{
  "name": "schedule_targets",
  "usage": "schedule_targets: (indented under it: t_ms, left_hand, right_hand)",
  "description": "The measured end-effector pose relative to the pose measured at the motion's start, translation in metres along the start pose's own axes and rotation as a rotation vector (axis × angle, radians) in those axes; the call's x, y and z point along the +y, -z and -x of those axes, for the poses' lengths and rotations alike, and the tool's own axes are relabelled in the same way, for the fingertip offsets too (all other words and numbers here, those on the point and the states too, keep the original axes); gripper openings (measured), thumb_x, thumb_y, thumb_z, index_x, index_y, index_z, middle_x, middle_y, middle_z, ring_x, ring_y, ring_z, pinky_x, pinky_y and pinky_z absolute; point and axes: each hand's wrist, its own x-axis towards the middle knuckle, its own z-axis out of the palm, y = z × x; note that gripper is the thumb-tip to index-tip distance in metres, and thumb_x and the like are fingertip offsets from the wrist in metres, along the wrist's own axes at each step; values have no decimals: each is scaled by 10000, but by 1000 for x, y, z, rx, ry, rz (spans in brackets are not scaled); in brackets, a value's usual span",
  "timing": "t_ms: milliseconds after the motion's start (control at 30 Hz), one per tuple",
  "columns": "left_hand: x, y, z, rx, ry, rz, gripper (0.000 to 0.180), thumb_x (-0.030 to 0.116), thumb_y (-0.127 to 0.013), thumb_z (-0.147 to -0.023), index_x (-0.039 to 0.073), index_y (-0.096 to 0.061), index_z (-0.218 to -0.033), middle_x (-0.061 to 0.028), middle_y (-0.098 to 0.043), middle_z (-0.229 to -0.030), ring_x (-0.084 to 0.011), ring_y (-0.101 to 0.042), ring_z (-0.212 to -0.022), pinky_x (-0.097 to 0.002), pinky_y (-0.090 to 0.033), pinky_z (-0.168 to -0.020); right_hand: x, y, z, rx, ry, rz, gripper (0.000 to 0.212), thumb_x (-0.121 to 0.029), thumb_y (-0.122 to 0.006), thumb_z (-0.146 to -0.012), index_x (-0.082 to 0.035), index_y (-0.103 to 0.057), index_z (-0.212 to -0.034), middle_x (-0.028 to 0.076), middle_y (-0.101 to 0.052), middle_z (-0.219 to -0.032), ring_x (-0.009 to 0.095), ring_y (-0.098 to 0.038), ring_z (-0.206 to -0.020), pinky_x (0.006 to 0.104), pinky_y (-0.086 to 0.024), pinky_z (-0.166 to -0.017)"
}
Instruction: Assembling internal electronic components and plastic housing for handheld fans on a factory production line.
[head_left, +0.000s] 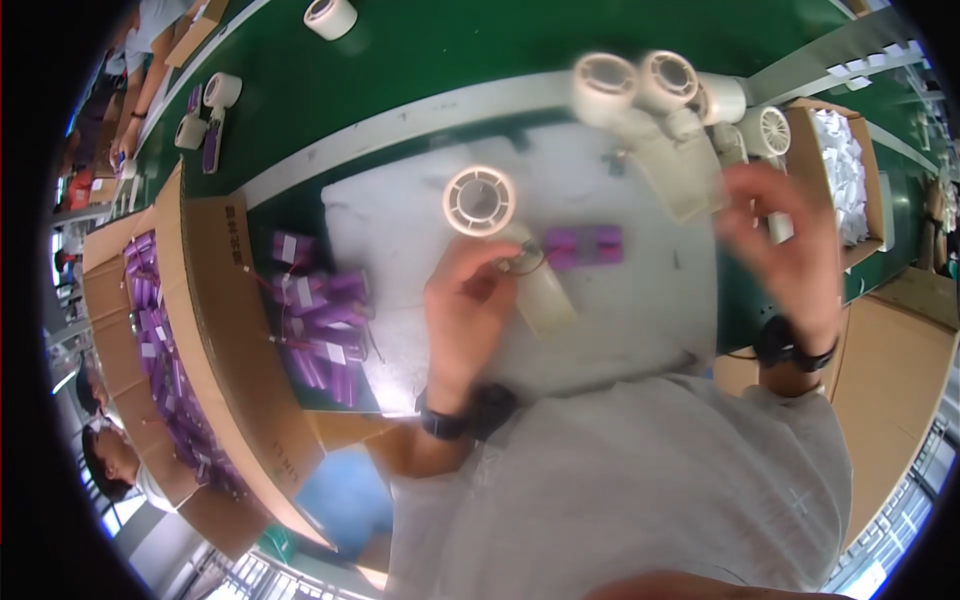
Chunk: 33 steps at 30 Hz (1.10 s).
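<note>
Just left of the mat's middle, a cream plastic housing with a round ringed head (480,200) and a flat handle (545,298) lies under my left hand (472,300). The fingers of that hand are closed at the housing's neck. A thin dark wire loops by the fingertips, beside a purple battery pack (585,247) lying on the mat. My right hand (778,240) is smeared by motion at the mat's right edge. Nearest to it is a blurred cream housing (685,175); whether they touch I cannot make out.
Several purple battery packs (325,320) lie heaped on the grey mat's left side. A cardboard box (225,300) of more packs stands left. More cream housings (668,80) crowd the back right, near a box of white pieces (845,175). A metal strip (400,120) crosses the green bench.
</note>
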Motion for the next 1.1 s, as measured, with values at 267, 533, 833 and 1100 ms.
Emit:
schedule_targets:
  t_ms: [267, 533, 833, 1100]
  left_hand:
    - [9, 0, -4, -4, -7, 11, 350, -149, -606, -764, 36, -699, -1047, -31, -611, -968, -93, -611, -812, -214, -506, -680]
    - [16, 1, -1, -24, -9, -66, 377, -132, -643, -753, 56, -720, -1070, -62, -643, -971, -132, -654, -829, -241, -532, -696]
    - [24, 1, 0, -50, -83, -314, 371, -86, -743, -730, 22, -719, -1084, -124, -654, -1153, -194, -698, -885, -262, -574, -721]
    - [28, -4, 2, 20, -253, -414, 372, -40, -760, -707, 57, -724, -1064, -119, -671, -984, -246, -691, -755, -334, -544, -640]
  right_hand:
    - [16, -116, -19, -156, 581, 187, 588, -22, -729, -699, -44, -548, -1258, 114, -632, -1026, 302, -614, -939, 381, -521, -812]
    - [-8, -79, -25, -750, -65, -356, 579, -33, -694, -801, -36, -486, -1341, 114, -632, -1017, 232, -643, -961, 344, -532, -830]
    - [11, -82, -13, -1008, -299, -1283, 850, -134, -772, -787, -64, -281, -1477, 155, -569, -1184, 273, -626, -1037, 380, -535, -869]
    - [22, -78, -23, -872, -31, -849, 835, -166, -845, -687, -56, -423, -1398, 127, -555, -1230, 278, -558, -1139, 396, -496, -941]
